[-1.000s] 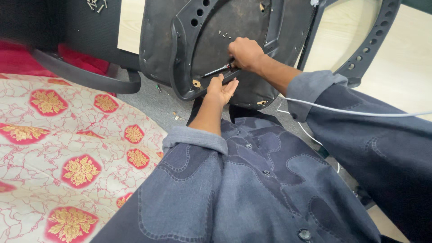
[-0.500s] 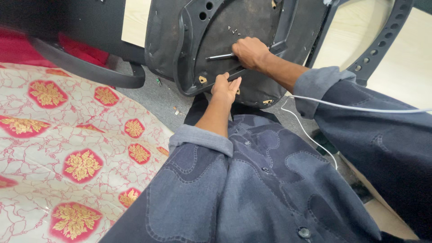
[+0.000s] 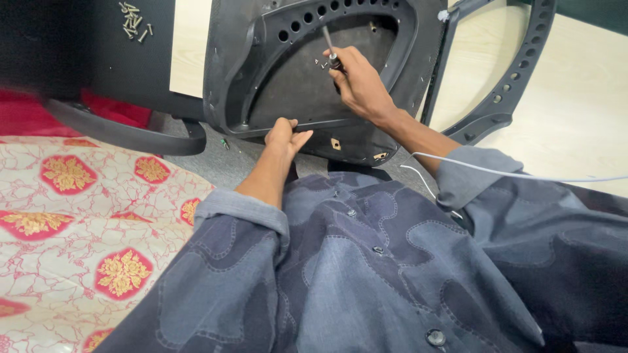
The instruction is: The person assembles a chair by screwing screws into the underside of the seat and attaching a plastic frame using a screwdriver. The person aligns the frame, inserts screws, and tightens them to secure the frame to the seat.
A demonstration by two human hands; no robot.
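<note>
Black plastic makes up the chair seat shell (image 3: 288, 78), which stands tilted on its lower edge on the grey floor (image 3: 229, 163) with its ribbed underside facing the person. A row of round holes runs along its upper rim, and small metal clips show near its lower edge.

The right hand (image 3: 360, 85) is closed around the handle of a screwdriver (image 3: 329, 47). Its thin metal shaft has its long axis nearly upright, leaning slightly left, and the tip points up toward the row of holes; whether the tip meets a screw is hard to tell.

The left hand (image 3: 284, 134) grips the shell's lower rim, fingers (image 3: 288, 123) curled over the edge and thumb spread.

A curved black armrest (image 3: 124, 131) lies at the left, beside a red and cream patterned cloth (image 3: 85, 222). Loose screws (image 3: 134, 19) sit on a dark surface at the top left corner. A perforated black frame (image 3: 517, 72) stands right of the shell.
</note>
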